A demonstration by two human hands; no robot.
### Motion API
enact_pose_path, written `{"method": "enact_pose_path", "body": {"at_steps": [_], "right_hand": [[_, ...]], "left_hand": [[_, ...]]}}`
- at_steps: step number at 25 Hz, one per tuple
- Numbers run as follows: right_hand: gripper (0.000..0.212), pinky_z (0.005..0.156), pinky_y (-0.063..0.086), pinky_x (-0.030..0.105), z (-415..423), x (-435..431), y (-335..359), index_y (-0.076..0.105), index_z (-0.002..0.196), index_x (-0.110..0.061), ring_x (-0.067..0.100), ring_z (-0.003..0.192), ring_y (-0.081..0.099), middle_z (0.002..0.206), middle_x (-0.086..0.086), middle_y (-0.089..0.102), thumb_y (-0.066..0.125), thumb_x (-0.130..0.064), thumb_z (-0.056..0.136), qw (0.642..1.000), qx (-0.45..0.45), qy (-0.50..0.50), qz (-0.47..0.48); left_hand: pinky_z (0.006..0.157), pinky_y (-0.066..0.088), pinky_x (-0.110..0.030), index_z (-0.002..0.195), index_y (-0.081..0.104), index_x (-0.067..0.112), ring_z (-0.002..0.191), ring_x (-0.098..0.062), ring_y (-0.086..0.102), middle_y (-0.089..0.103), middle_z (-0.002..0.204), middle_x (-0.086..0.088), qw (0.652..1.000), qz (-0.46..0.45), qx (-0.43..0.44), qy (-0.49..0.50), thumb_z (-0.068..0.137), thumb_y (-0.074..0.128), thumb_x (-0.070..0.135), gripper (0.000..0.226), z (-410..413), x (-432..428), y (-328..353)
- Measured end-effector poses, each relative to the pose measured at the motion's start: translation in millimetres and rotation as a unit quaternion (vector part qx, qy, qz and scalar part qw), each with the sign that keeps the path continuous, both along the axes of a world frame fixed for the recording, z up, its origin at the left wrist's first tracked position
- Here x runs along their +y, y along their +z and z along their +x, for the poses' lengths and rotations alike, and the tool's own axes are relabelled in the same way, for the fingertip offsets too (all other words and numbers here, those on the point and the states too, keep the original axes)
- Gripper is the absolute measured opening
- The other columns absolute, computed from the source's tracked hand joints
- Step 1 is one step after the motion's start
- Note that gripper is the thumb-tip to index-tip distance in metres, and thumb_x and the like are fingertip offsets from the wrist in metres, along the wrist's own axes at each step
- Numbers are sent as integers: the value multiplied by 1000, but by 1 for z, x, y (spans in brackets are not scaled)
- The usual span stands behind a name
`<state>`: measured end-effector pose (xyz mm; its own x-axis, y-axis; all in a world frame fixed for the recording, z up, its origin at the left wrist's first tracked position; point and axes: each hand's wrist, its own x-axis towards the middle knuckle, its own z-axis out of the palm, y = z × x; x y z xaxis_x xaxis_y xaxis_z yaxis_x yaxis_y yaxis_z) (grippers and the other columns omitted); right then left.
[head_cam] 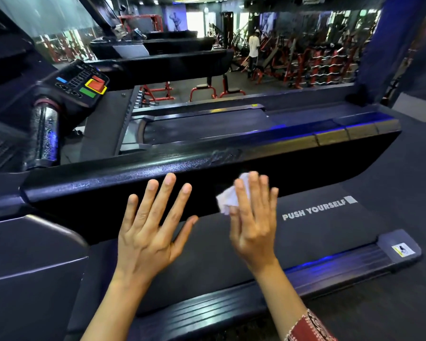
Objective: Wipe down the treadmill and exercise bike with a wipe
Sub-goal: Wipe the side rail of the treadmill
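Red gym machines crowd the background behind a row of treadmills. Nearest, the treadmill (330,263) fills the foreground, its black side rail (305,153) running across the view above the belt (305,238). The wipe (228,199) is a small, crumpled white sheet, flattened against the rail's near face about midway along. It sits under the right hand (253,225), whose grip is wide: fingers straight, pressing rather than pinching. The left hand (153,217) lies spread and empty on the same face, just beside it toward the console (84,82) end. The wipe looks light, soft and limp, so it may bunch or slip under a flat palm. Pinching a fold between thumb and fingers would probably control it better. No exercise bike is visible.
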<state>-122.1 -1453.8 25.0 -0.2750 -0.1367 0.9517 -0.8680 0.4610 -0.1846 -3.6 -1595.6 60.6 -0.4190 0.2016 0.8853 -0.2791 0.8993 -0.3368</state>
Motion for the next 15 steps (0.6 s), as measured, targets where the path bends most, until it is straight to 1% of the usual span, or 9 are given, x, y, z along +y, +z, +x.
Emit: {"method": "enact_pose_path", "body": {"at_steps": [3, 5, 6, 8, 9, 10, 12, 14, 15], "right_hand": [[47, 119, 10, 42, -13, 4, 23, 28, 145, 5, 23, 147, 7, 154, 22, 13, 27, -20, 105, 970, -145, 1, -193], [45, 119, 10, 44, -2, -16, 45, 25, 143, 10, 28, 145, 9, 152, 27, 15, 27, -14, 104, 955, -165, 47, -242], [45, 119, 11, 45, 8, -26, 46, 23, 145, 7, 28, 146, 9, 155, 22, 12, 29, -10, 103, 969, -130, 67, -199], [55, 119, 12, 42, 20, -32, 19, 17, 151, -5, 25, 147, 11, 160, 8, 6, 35, -6, 99, 997, 0, 68, -24], [59, 120, 12, 39, 17, -25, 1, 15, 152, -9, 22, 147, 13, 161, 3, 5, 36, -5, 98, 996, 50, 53, 48], [60, 120, 11, 37, 10, -14, -12, 13, 153, -11, 19, 147, 14, 161, 1, 5, 36, -5, 97, 995, 65, 34, 69], [52, 120, 10, 38, -1, 0, -8, 15, 151, -6, 18, 147, 11, 160, 5, 7, 30, -10, 103, 998, -41, 22, -52], [47, 120, 9, 42, -3, -8, 23, 20, 146, 5, 21, 146, 9, 155, 16, 13, 26, -17, 105, 958, -173, 39, -227], [46, 119, 9, 44, 4, -18, 38, 21, 144, 8, 23, 146, 8, 153, 18, 14, 26, -15, 104, 945, -193, 49, -260]], "left_hand": [[119, 6, -38, 147, 33, 17, 147, -21, 11, 14, 159, -6, 1000, -3, 5, 1, 90, 60, 38, 67, 1, -3, 2], [119, 5, -39, 147, 33, 16, 147, -22, 11, 14, 159, -6, 1000, 4, 6, -7, 90, 60, 36, 66, 0, -1, 2], [119, 5, -39, 147, 33, 16, 147, -22, 11, 14, 159, -6, 1000, 5, 5, -10, 90, 60, 35, 66, 0, -1, 2], [119, 5, -39, 146, 34, 16, 147, -22, 11, 14, 159, -7, 1000, 0, 2, -12, 90, 60, 35, 65, 1, -2, 3], [119, 6, -39, 146, 34, 15, 147, -22, 11, 14, 159, -7, 1000, -1, 1, -14, 90, 60, 35, 65, 3, -4, 4], [119, 6, -39, 146, 35, 15, 147, -22, 12, 15, 159, -7, 1000, -2, 2, -15, 90, 60, 35, 65, 4, -5, 4], [119, 8, -39, 146, 35, 16, 146, -22, 13, 16, 159, -7, 1000, 2, 8, -10, 89, 62, 34, 65, 7, -7, 6], [119, 8, -39, 145, 36, 16, 146, -23, 13, 16, 159, -7, 1000, 11, 11, -10, 89, 62, 34, 64, 8, -6, 7], [119, 7, -39, 145, 36, 16, 146, -23, 13, 15, 159, -7, 1000, 15, 12, -12, 90, 61, 33, 64, 8, -6, 7]]}}
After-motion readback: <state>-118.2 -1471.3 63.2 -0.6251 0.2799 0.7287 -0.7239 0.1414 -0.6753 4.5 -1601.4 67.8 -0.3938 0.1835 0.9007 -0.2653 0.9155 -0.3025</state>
